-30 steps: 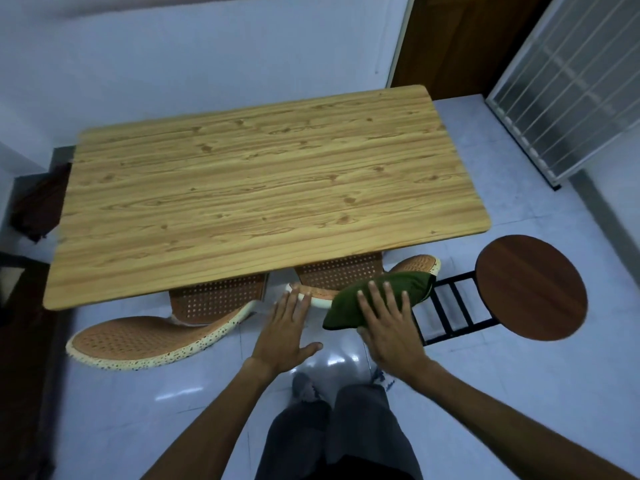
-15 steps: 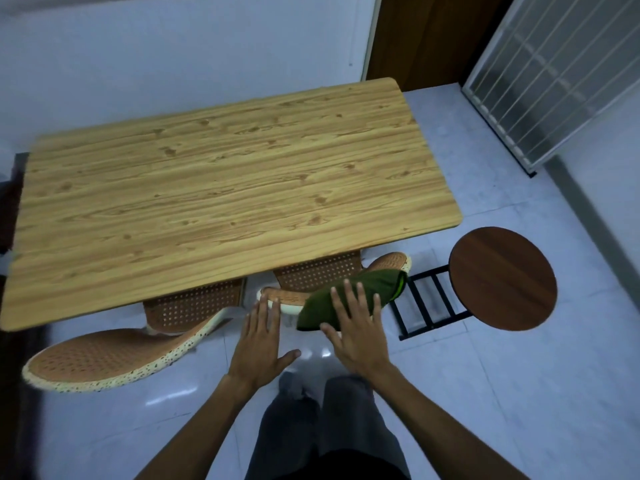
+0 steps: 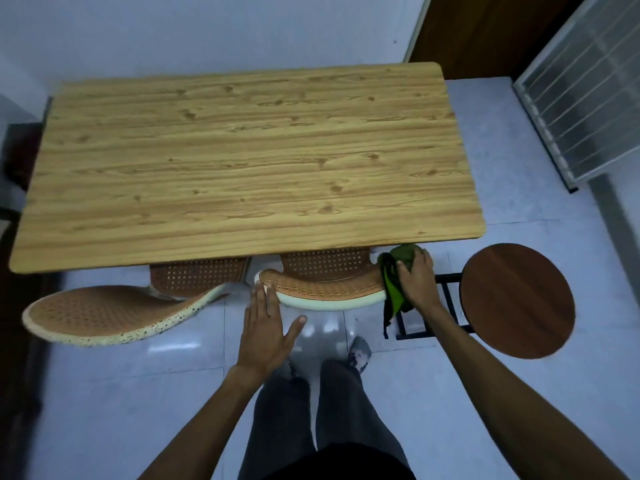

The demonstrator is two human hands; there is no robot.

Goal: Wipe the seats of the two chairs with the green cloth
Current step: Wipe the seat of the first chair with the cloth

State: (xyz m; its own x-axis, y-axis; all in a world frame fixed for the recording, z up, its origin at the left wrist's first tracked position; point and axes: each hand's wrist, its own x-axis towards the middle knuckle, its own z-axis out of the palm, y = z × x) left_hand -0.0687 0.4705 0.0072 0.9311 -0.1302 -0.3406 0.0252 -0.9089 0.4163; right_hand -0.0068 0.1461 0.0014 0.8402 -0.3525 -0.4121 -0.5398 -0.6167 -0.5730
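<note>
Two orange woven chairs with pale speckled rims are tucked under the wooden table. The right chair shows its curved backrest and part of its seat; the left chair is angled outwards. My right hand grips the green cloth bunched at the right end of the right chair's backrest, part of it hanging down. My left hand lies flat, fingers spread, with its fingertips on the left end of that backrest's rim. Most of both seats is hidden under the table.
A round dark wooden stool on a black metal frame stands right beside the right chair. A metal grille leans at the far right and a brown door is behind the table. My legs stand on the glossy tiled floor.
My right hand has slid the green cloth from the middle of the backrest to its right end and bunched it. My left hand now touches the left end of the rim.
</note>
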